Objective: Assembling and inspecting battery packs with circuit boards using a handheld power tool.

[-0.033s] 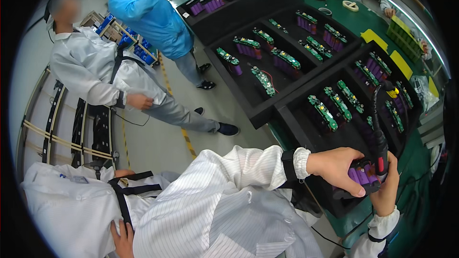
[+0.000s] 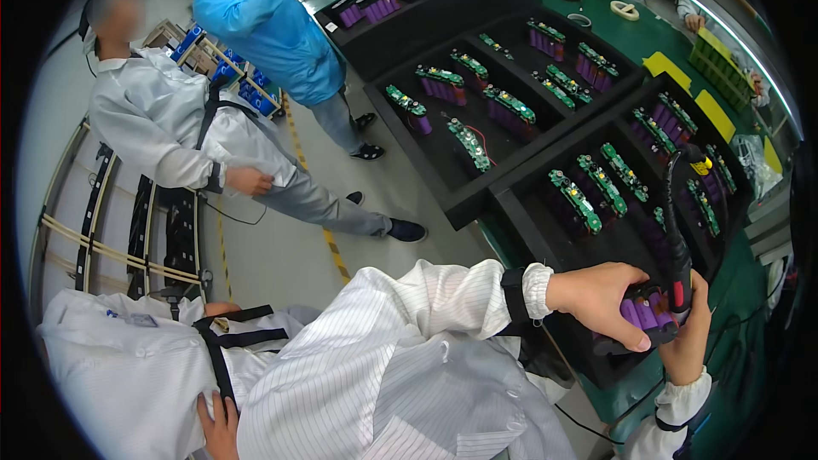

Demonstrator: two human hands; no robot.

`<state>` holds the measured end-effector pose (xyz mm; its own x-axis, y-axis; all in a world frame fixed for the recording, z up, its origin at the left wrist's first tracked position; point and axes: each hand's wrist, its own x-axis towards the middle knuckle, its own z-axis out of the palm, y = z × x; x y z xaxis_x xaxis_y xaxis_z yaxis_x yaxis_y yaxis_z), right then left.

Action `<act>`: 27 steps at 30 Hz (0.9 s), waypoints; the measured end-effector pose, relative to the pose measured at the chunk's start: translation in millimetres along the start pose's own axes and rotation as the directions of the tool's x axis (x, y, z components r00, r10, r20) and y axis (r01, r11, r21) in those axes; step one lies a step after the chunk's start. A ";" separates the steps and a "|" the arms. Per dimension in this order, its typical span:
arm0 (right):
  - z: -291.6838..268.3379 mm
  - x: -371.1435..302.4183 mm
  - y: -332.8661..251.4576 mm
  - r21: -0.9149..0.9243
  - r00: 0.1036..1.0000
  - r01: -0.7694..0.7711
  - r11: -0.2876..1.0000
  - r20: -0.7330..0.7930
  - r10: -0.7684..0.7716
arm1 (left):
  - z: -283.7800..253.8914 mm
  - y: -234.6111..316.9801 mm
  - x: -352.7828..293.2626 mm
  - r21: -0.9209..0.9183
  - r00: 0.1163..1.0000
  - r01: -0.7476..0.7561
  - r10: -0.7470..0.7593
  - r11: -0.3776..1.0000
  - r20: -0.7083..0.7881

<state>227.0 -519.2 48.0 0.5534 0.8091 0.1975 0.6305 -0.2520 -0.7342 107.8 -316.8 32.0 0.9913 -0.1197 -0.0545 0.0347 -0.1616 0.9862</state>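
My left hand (image 2: 601,300) is closed on a battery pack (image 2: 648,311) of purple cells in a black holder, thumb lying across its near side. On the pack's right side my right hand (image 2: 692,328) curls around a black corded handle (image 2: 679,277) with a red mark, its lower end against the pack. How its fingers lie behind is partly hidden. From that handle a thick black cord rises past a yellow tag (image 2: 701,166). Just beyond, a black divided tray (image 2: 532,243) carries several purple cell packs topped with green circuit boards (image 2: 575,202).
A second black tray (image 2: 460,196) of similar packs lies farther off on the green table (image 2: 613,25). Yellow-green bins (image 2: 720,64) and a tape roll (image 2: 625,10) sit along the far side. Co-workers in white (image 2: 162,111) and blue (image 2: 264,34) stand at left; another white sleeve (image 2: 128,358) is close by.
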 end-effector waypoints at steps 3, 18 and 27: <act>6.3 -0.5 7.3 -0.018 0.999 0.043 0.999 -0.028 -0.043 | 1.1 -6.0 -0.3 0.059 0.999 -0.009 0.011 0.998 -0.038; 11.0 10.5 -0.3 -0.011 0.994 0.089 0.996 -0.058 -0.089 | -3.0 -19.4 -6.4 0.331 0.960 -0.190 0.246 0.924 -0.136; 6.1 -0.5 -0.5 0.210 0.990 -0.058 0.976 -0.112 0.083 | 1.9 -16.1 1.3 0.370 0.972 -0.113 0.180 0.922 -0.152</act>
<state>223.1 -516.2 44.3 0.6614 0.7207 0.2079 0.4690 -0.1810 -0.8645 108.2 -316.2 15.7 0.9889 0.0038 0.1483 -0.1267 -0.4981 0.8578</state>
